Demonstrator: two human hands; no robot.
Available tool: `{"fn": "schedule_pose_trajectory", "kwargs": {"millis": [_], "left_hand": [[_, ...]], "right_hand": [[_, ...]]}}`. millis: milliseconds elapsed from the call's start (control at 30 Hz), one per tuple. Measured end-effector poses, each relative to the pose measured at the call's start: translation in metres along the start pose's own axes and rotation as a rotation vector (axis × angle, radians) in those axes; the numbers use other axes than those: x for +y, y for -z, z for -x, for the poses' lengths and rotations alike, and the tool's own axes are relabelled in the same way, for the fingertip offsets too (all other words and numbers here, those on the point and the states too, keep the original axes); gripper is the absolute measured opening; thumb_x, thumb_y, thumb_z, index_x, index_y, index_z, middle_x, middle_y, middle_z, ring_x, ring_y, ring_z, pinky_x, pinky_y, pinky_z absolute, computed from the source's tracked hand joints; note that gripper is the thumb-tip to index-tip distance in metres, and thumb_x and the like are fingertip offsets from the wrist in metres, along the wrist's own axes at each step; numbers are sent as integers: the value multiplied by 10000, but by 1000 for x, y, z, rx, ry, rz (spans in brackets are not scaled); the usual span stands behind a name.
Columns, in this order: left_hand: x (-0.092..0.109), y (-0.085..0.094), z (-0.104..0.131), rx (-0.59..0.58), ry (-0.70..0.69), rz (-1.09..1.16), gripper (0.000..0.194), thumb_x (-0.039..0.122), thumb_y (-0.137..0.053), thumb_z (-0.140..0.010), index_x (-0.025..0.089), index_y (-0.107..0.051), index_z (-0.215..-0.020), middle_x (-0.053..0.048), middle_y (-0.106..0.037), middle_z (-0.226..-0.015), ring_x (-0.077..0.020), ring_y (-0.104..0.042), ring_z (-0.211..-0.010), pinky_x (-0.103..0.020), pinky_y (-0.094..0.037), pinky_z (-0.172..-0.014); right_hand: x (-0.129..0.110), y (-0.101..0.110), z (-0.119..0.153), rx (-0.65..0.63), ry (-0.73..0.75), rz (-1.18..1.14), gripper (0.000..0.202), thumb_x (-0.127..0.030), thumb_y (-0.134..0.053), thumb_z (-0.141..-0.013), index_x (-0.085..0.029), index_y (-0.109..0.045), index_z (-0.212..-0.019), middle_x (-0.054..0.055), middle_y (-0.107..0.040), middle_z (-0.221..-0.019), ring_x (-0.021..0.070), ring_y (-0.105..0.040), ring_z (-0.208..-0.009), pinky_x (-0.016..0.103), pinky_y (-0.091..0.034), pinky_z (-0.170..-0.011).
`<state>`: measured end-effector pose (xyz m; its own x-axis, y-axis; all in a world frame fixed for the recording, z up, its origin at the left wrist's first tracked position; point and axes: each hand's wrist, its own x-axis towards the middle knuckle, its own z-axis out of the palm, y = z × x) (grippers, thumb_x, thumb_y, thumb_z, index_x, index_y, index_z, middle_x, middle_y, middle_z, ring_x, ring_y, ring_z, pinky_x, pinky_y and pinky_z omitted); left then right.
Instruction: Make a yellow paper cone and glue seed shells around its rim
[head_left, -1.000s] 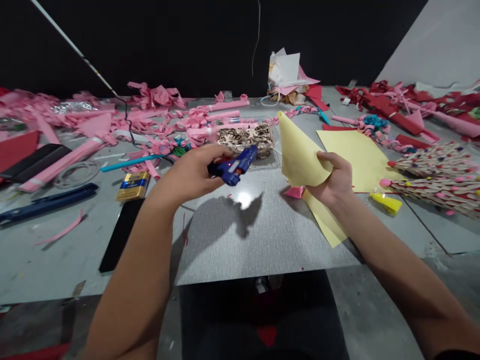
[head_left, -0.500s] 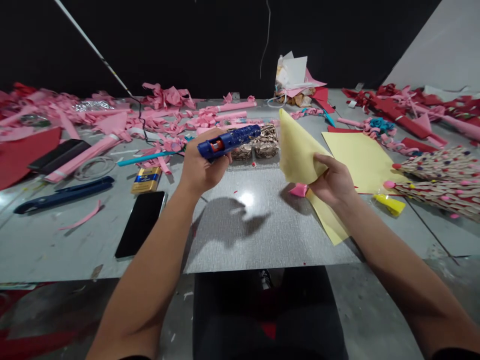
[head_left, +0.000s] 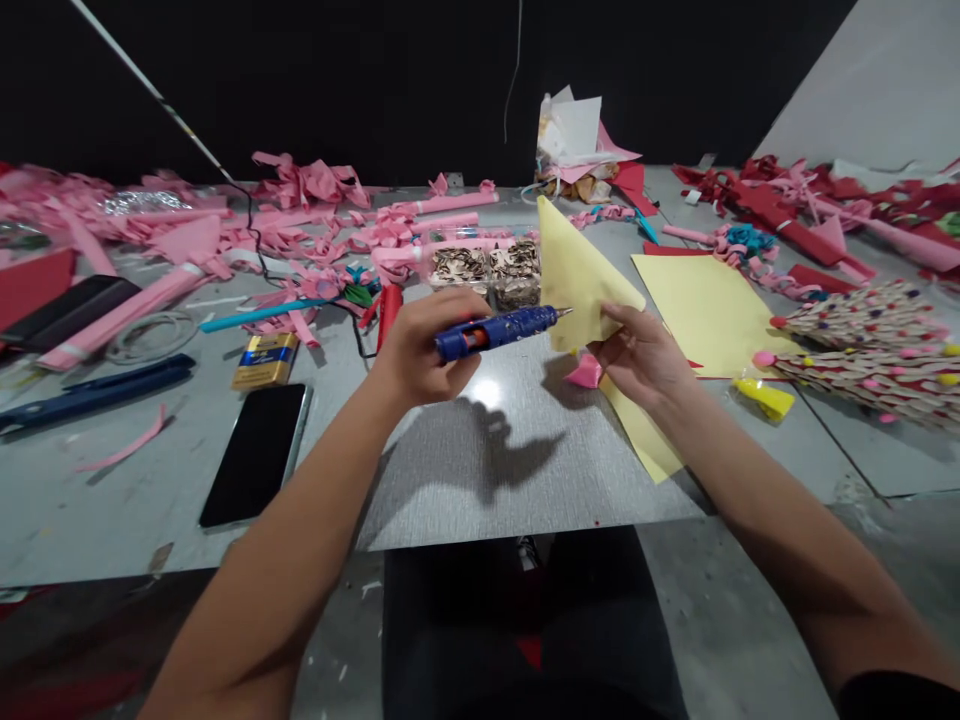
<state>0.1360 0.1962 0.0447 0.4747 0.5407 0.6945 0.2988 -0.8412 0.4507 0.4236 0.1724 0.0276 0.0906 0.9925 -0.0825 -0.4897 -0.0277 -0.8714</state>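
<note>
Head view: on the grey worktop [head_left: 450, 480], a flat yellow sheet [head_left: 697, 315] lies at the right. Curled yellow paper [head_left: 574, 265], pointed at its top, is up off the surface; the right grip [head_left: 645, 355] pinches it low on its right side, thumb against fingers. The left grip [head_left: 431, 345] is wrapped round a blue glue gun [head_left: 499, 332] aimed rightward. A small pink piece [head_left: 585, 372] shows just below the paper. Smallest of all, the gun's metal tip [head_left: 562, 313] overlaps the paper's lower part; whether they touch, I cannot tell. Gluing seems the step in hand: I would brace the paper without crushing its curl, draw the tip lightly and evenly, lay a thin bead, and keep fingertips clear of the likely hot metal.
</note>
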Motion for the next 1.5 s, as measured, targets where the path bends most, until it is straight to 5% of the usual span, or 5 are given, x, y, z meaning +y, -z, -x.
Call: {"fn": "schedule_pose_trajectory", "kwargs": {"millis": [400,600,767,967,1500], "left_hand": [[11,-13,6,-209,29,-158,210,254,-632,-822,245,-727,-1009,-92,-801,-1032,-260,-752,-893,-387,-579,-767],[6,-13,4,122,-121,-34,118,257,-664,-882,270,-703,-993,-48,-757,-886,-222,-699,-764,-380,-545,-691],[-7,-15,9,360,85,51,74,351,-688,-934,285,-695,-900,-15,-743,-823,-208,-702,-743,-387,-572,-702],[-11,-19,13,249,218,233,137,349,-670,-971,251,-676,-875,-17,-718,-745,-175,-666,-652,-339,-566,-622],[2,-14,8,-112,-27,-46,160,311,-678,-841,277,-674,-997,-64,-797,-922,-246,-758,-807,-386,-577,-729]], "right_hand": [[13,-1,1,47,-35,-27,422,-387,-1047,-718,-302,-764,-1019,50,-832,-1114,296,-767,-1243,367,-752,-920],[8,-3,1,114,-145,-137,409,-306,-1041,-693,-267,-772,-999,18,-835,-1046,219,-786,-1035,337,-736,-912],[1,-4,1,59,-143,-164,373,-247,-944,-708,-249,-770,-1038,54,-858,-1149,292,-793,-1186,413,-733,-979],[-1,-3,0,-3,-145,-103,415,-302,-850,-672,-279,-745,-1074,85,-857,-1097,411,-800,-1199,603,-744,-953],[5,2,-10,15,-137,-143,284,-343,-839,-817,-266,-765,-1081,42,-881,-1108,332,-841,-1164,455,-758,-906]]}}
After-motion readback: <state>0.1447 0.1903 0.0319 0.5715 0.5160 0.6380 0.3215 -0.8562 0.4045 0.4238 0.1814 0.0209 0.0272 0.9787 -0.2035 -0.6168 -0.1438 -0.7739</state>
